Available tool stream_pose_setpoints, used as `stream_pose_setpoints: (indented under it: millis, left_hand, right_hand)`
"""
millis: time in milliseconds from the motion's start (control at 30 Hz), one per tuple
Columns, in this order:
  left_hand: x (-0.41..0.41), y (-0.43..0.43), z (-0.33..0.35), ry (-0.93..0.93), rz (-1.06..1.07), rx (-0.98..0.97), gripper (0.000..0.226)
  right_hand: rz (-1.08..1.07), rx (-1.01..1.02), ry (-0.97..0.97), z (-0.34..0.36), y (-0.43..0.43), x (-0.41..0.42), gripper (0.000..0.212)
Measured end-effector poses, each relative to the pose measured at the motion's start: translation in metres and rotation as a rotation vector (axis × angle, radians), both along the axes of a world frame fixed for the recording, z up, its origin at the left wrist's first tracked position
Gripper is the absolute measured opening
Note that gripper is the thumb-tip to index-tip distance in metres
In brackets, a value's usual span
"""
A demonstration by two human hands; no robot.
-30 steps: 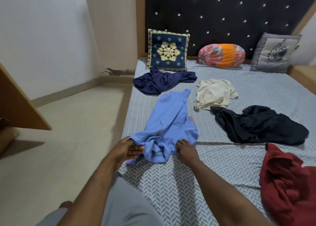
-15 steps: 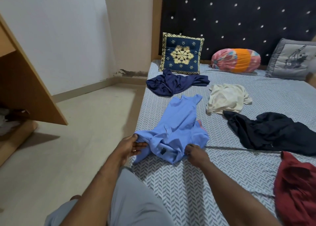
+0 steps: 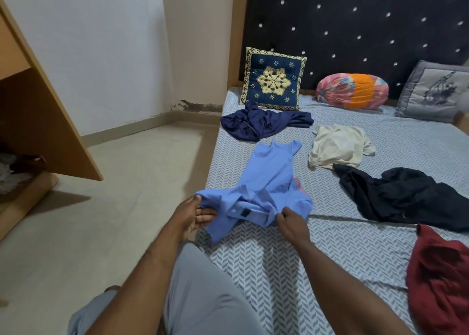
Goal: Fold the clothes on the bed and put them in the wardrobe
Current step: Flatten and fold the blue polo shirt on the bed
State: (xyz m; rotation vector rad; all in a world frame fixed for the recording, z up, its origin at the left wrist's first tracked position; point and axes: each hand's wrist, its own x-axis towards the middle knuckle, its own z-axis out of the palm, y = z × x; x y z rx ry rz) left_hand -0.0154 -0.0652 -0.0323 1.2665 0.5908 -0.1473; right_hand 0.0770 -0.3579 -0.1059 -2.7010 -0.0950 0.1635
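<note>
A light blue shirt (image 3: 269,180) lies lengthwise near the bed's left edge, its near end bunched up. My left hand (image 3: 195,214) grips that near end at its left corner. My right hand (image 3: 291,220) pinches the same end at the collar, on the right. Loose on the bed (image 3: 279,266) lie a navy garment (image 3: 264,122), a cream one (image 3: 337,147), a black one (image 3: 403,196) and a dark red one (image 3: 441,281). The open wardrobe (image 3: 33,121) stands at the left, with its door swung out.
Against the dark studded headboard (image 3: 355,30) rest a blue and gold cushion (image 3: 274,78), an orange and pink bolster (image 3: 352,91) and a grey cushion (image 3: 434,91). Pale floor (image 3: 121,195) lies between bed and wardrobe. Crumpled cloth (image 3: 7,167) sits low inside the wardrobe.
Both hands have moved apart along the shirt's near end, spreading the bunched fabric and showing the collar. The view has swung left, so more of the wardrobe shows.
</note>
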Motion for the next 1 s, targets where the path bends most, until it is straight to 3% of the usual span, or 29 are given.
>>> stream_pose_setpoints:
  millis: [67, 133, 200, 300, 433, 467, 500, 567, 633, 767, 867, 933, 1000]
  left_hand:
    - [0.002, 0.011, -0.002, 0.053, 0.086, -0.03, 0.033]
    - [0.01, 0.025, 0.005, 0.023, 0.236, -0.124, 0.035]
    - [0.026, 0.045, 0.027, -0.087, 0.414, -0.265, 0.034]
    - [0.058, 0.073, 0.078, -0.362, 0.559, -0.359, 0.031]
    - [0.096, 0.084, 0.154, -0.593, 0.381, -0.459, 0.022]
    - [0.107, 0.078, 0.168, -0.584, 0.289, -0.495, 0.017]
    - [0.118, 0.067, 0.176, -0.554, 0.217, -0.444, 0.015]
    - [0.142, 0.031, 0.187, -0.515, 0.155, -0.3, 0.018]
    - [0.162, -0.022, 0.191, -0.462, 0.076, -0.27, 0.028]
    - [0.191, -0.144, 0.172, -0.392, -0.349, -0.053, 0.024]
    - [0.203, -0.215, 0.129, -0.388, -0.623, 0.319, 0.056]
    - [0.191, -0.235, 0.085, -0.355, -0.77, 0.573, 0.072]
    - [0.171, -0.239, 0.038, -0.29, -0.952, 0.83, 0.071]
  right_hand:
    - [0.028, 0.077, -0.018, 0.012, 0.009, -0.001, 0.035]
    - [0.006, 0.327, 0.064, 0.037, 0.036, -0.007, 0.022]
    - [-0.004, 0.631, 0.262, 0.066, 0.069, -0.014, 0.008]
    - [0.172, 0.932, 0.641, 0.105, 0.109, -0.022, 0.009]
    - [0.352, 1.142, 0.922, 0.143, 0.105, -0.014, 0.019]
    - [0.332, 1.185, 0.953, 0.148, 0.098, -0.01, 0.033]
    - [0.316, 1.222, 0.968, 0.15, 0.088, -0.004, 0.042]
    - [0.262, 1.305, 0.939, 0.147, 0.061, 0.005, 0.03]
    - [0.191, 1.41, 0.901, 0.141, 0.025, 0.005, 0.032]
    - [0.088, 1.654, 0.723, 0.106, -0.058, -0.004, 0.034]
    - [-0.201, 1.774, 0.611, 0.062, -0.126, -0.01, 0.029]
    - [-0.512, 1.507, 0.629, 0.042, -0.157, -0.021, 0.024]
    - [-0.7, 1.193, 0.671, 0.02, -0.182, -0.024, 0.013]
